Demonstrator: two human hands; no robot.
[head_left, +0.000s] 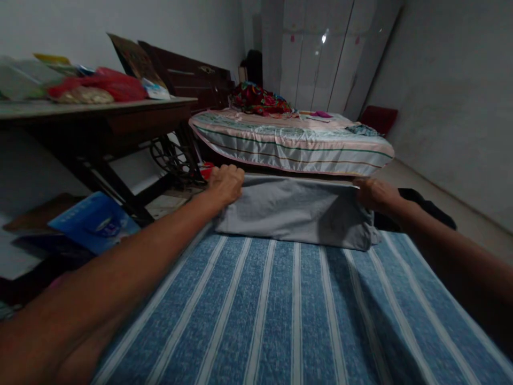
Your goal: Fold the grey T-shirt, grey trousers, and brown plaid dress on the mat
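Observation:
A folded grey cloth (288,211) is stretched between my two hands at the far end of a surface covered in blue and white striped fabric (280,305). My left hand (227,184) is closed on the cloth's upper left corner. At the upper right corner, my right hand (375,193) grips the cloth in a fist. The cloth's top edge is pulled nearly straight, and its lower edge rests on or just above the stripes. What kind of garment or cloth it is, I cannot tell.
Beyond stands a bed (296,141) with a striped satin cover and a red floral blanket (260,99). On the left is a treadle sewing table (100,109) carrying a red plastic bag (116,84). A blue package (96,222) lies below it. White wardrobes (308,53) line the back.

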